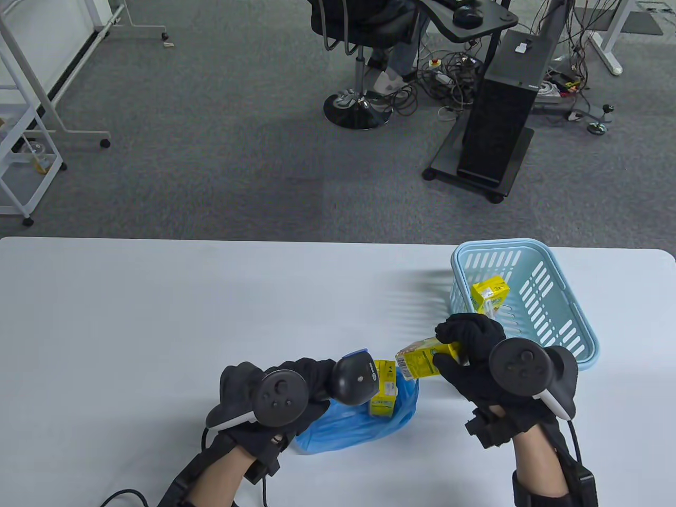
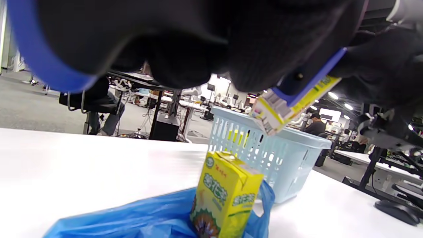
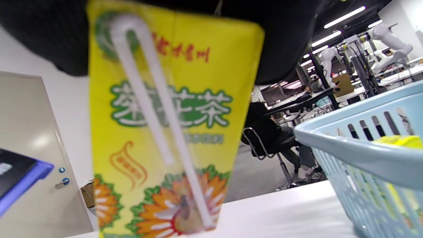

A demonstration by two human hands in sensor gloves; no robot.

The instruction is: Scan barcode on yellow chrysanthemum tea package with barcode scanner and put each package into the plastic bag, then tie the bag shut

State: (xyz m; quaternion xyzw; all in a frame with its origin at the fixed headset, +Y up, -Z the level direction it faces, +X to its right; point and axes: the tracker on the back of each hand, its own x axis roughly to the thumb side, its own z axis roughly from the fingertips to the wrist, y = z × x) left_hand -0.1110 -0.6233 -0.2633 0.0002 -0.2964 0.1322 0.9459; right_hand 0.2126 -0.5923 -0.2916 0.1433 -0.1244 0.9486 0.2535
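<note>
A yellow chrysanthemum tea carton point(image 1: 422, 360) is held on its side above the white table point(image 1: 158, 317), pinched between thumb and fingers of the right hand point(image 1: 475, 354). A second carton point(image 1: 384, 395) stands upright on the blue plastic bag point(image 1: 354, 425); a third point(image 1: 490, 294) sits in the light blue basket point(image 1: 554, 285). The left hand point(image 1: 280, 391) grips the barcode scanner point(image 1: 355, 379), beside the held carton. Beyond lie grey carpet, an office chair point(image 1: 359, 31) and a computer tower point(image 1: 501, 116).
</note>
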